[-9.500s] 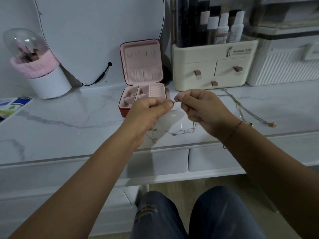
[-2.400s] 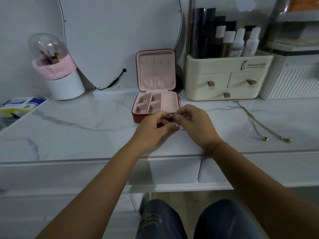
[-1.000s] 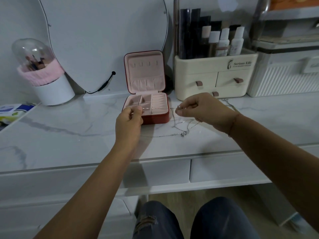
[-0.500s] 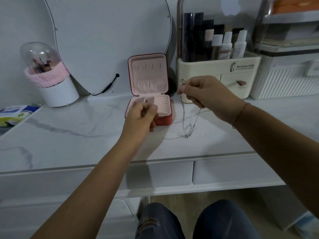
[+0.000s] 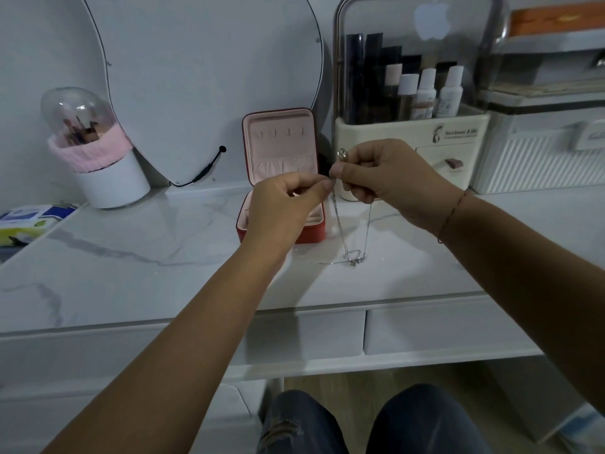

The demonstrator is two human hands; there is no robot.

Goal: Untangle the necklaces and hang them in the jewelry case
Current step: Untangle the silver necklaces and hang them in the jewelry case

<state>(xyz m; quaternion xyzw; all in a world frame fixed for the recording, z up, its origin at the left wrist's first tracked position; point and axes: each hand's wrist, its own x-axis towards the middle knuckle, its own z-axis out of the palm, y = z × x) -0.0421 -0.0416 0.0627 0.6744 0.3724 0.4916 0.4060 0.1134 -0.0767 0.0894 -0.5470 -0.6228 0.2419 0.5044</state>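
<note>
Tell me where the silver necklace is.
Head view, centre: the silver necklace hangs from the left hand and right hand, pendant resting on the tabletop right of the red jewelry case.

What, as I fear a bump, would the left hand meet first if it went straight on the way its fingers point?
Most likely the right hand: the left hand points rightward at it, both pinching the necklace.

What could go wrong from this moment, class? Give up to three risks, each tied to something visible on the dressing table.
1. The left hand and right hand both pinch the thin necklace; a hard pull might tighten the loops bunched at its low end.
2. The open jewelry case sits right behind the hands; a knock could tip its lid shut.
</note>
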